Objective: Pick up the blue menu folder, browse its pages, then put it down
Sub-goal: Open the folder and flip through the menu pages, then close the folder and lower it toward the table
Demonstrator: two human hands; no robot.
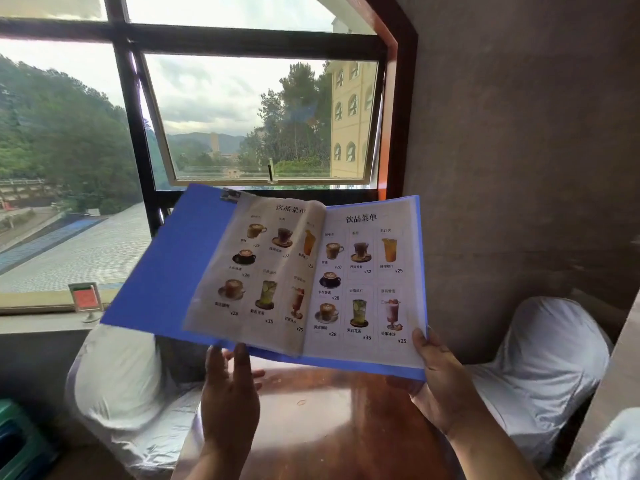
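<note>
Blue plastic covers frame the open menu folder [166, 271], which is held in the air above a dark wooden surface [329, 410], tilted with its far edge raised toward the window [256, 116]; inside it are clear sleeves holding printed drink pages, each with rows of coffee cups and tall iced drinks with prices beside them; one sleeve page [256, 271] stands partly lifted near the spine, curving over the left side, while the right-hand page [367, 278] lies flat against the back cover; the inner face of the left cover is bare blue.

The right hand [440, 386] grips the folder's near right corner, thumb on top of the page edge and the other fingers hidden underneath, so it is pinching the cover and the pages together; the left hand [228, 393] is just below the folder's near edge, its fingers [242, 355] straight and loosely spread, the tips reaching the bottom edge near the lifted page; whether they actually touch the edge or the underside cannot be told from this angle.

Beyond the folder, two chairs in pale fabric covers, one at the left [117, 382] and one at the right [550, 358], stand at the far side of the surface; a small sign holder [86, 299] with a red card sits on the windowsill [34, 322].
</note>
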